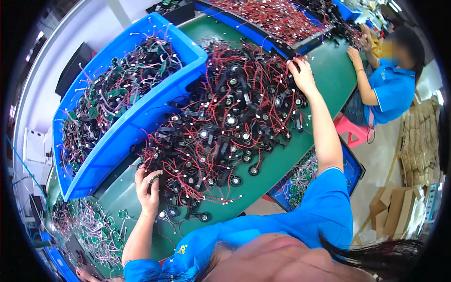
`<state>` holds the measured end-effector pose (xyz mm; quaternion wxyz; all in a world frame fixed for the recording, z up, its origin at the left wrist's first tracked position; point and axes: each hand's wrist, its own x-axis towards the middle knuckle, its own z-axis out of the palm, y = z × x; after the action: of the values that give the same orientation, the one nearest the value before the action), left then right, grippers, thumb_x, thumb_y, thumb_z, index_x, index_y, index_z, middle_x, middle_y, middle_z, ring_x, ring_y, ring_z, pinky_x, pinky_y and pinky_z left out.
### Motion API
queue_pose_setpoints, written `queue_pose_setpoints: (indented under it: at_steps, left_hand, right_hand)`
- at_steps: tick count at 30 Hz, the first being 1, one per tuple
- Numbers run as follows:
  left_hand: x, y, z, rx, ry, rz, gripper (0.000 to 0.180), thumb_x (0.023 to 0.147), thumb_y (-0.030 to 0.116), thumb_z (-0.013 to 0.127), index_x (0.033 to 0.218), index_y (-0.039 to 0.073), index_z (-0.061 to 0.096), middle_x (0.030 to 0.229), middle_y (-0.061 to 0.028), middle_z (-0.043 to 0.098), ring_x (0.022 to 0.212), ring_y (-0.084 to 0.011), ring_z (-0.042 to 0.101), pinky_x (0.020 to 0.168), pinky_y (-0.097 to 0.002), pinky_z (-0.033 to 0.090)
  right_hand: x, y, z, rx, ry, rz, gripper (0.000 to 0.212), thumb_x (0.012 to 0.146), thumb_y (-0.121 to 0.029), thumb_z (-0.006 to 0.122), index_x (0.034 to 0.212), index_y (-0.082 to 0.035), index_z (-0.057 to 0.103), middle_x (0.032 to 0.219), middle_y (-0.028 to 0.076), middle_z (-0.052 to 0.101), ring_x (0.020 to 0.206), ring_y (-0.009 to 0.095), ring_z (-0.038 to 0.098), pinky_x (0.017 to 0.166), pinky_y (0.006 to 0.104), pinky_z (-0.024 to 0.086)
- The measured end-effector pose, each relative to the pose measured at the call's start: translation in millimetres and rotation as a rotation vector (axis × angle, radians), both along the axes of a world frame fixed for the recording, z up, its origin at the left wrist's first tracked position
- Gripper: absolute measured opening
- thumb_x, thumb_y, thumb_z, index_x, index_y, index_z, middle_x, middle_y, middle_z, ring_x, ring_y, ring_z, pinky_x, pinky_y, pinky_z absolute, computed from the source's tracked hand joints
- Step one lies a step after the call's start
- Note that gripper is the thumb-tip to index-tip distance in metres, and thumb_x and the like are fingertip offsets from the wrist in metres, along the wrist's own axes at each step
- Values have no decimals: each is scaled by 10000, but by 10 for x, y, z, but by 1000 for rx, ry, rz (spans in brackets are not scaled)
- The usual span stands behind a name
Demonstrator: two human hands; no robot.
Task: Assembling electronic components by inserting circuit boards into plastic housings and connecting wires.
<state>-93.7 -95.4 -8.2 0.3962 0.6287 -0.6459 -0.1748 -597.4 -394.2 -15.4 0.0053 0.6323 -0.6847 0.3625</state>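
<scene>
1. A blue sleeve (324, 207) was seen nearest.
2. The heap of black parts with red wires (225, 122) lay just right of the left hand (148, 188), which was curled around a small part.
3. The right hand (303, 75), fingers bent, was pressed onto the heap's far edge; a grasp could not be told.
4. A blue bin (141, 117) stood beyond the left hand.

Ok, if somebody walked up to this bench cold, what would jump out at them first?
First, the big tangled heap of small black fans with red wires in the middle of the green table. The left hand rests at its near edge, pinching a small part, and the right hand reaches into its far side. Next, the tilted blue bin to the left, full of green circuit boards with wires.
</scene>
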Motion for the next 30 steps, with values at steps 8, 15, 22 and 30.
queue_pose_setpoints:
  at_steps: [8,15,22,30]
  left_hand:
    - [17,46,-1,-34,-1,9,227,764,109,603,974,100,688,1249,-147,461,1156,-323,427,966,-393,333]
    - [14,18,21,-57,19,-13,241,742,93,612,969,101,691,1246,-140,464,1149,-317,431,956,-393,343]
    - [12,-3,52,-50,19,-32,254,725,79,617,965,109,694,1256,-135,464,1141,-308,435,944,-395,357]
    - [11,-37,44,-102,1,-47,256,727,73,615,966,114,696,1259,-132,470,1143,-305,432,934,-388,368]
  right_hand:
    - [1188,261,1464,235,683,53,357,873,-409,469,1003,-103,599,821,154,653,748,314,645,625,396,506]
    - [1838,-830,1136,443,367,624,637,817,-568,516,1278,-132,460,1252,115,537,1084,284,557,895,371,445]
    - [2140,-1074,827,858,448,863,799,735,-537,626,1357,-101,379,1304,126,489,1101,275,532,935,362,430]
    - [2162,-761,893,692,154,830,518,752,-266,651,1227,-123,502,1113,91,602,967,220,567,875,335,442]
